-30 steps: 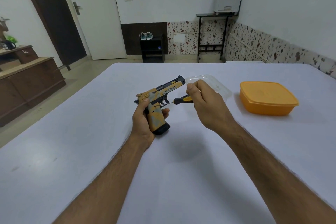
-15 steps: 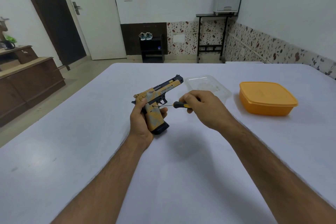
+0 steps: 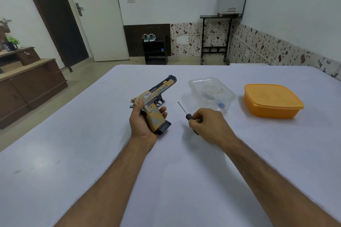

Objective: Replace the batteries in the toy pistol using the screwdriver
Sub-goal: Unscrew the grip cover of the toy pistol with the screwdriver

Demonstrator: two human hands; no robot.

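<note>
Your two hands work over the white worktop [image 3: 92,153], one on the toy, one on the tool.

Your left hand [image 3: 142,125] has its grip clamped round the handle of the yellow-and-grey plastic toy pistol [image 3: 154,103], thumb up by the hammer, fingers curled round the front, with the barrel pointing away and to the right and the black base of the handle towards you. Your right hand [image 3: 208,125] has its grip pinched on the black-and-yellow handle of the thin-shafted screwdriver [image 3: 183,109], whose tip points up and left, apart from the pistol. Just beyond that hand sits a clear plastic container [image 3: 212,90] with small items inside that are too blurred to tell. To its right, apart from it, rests a closed orange plastic lunch box [image 3: 271,100].
</note>
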